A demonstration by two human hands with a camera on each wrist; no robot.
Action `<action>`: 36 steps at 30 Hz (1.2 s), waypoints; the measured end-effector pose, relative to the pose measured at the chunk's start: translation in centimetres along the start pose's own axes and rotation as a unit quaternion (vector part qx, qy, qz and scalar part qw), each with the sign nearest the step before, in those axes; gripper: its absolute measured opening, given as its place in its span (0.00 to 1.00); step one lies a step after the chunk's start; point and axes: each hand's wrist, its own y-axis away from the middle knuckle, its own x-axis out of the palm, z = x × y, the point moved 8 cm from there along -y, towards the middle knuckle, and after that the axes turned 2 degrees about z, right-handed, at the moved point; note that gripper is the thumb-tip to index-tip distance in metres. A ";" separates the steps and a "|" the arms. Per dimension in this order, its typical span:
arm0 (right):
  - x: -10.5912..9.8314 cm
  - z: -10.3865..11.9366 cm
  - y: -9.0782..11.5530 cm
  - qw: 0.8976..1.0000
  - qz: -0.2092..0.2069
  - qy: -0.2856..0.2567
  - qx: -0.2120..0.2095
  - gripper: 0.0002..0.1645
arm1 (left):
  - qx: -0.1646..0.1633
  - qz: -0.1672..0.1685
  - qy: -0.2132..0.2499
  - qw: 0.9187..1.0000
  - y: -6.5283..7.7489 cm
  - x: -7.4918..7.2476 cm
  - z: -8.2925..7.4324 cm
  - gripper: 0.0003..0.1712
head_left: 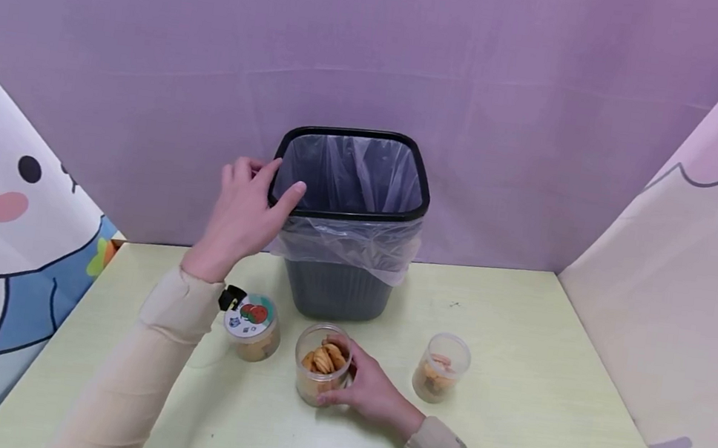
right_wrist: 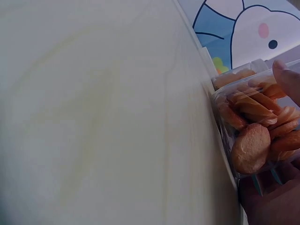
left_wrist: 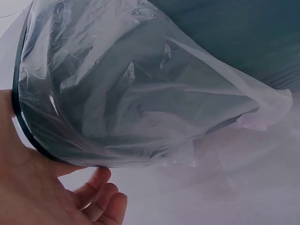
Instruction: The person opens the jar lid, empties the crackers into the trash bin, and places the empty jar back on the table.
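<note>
A dark grey trash bin stands at the back of the table, lined with a clear plastic bag folded over its black rim. My left hand holds the rim's front left corner, thumb over the inner side and fingers outside. In the left wrist view the fingertips curl below the rim. My right hand grips a clear open jar of round tan cookies from its right side. This jar sits upright just in front of the bin.
Left of the held jar stands another jar with a printed lid, and to the right an open clear jar with fewer cookies. The pale table is bordered by a purple cloth behind and printed cloths at both sides.
</note>
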 end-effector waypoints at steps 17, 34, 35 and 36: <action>0.0 0.1 -0.1 1.000 -0.003 0.008 0.005 0.55 | -0.055 0.012 -0.022 0.998 -0.3 0.5 0.4 0.49; -2.7 3.6 0.3 0.999 -0.032 0.021 -0.010 0.56 | -0.102 0.072 -0.080 0.989 0.1 0.7 0.6 0.52; -3.0 4.0 0.4 0.999 -0.034 0.024 -0.012 0.56 | -0.104 0.075 -0.080 0.989 0.1 0.7 0.6 0.52; -3.3 4.4 0.4 0.999 -0.037 0.027 -0.014 0.56 | -0.105 0.078 -0.082 0.988 0.1 0.7 0.6 0.52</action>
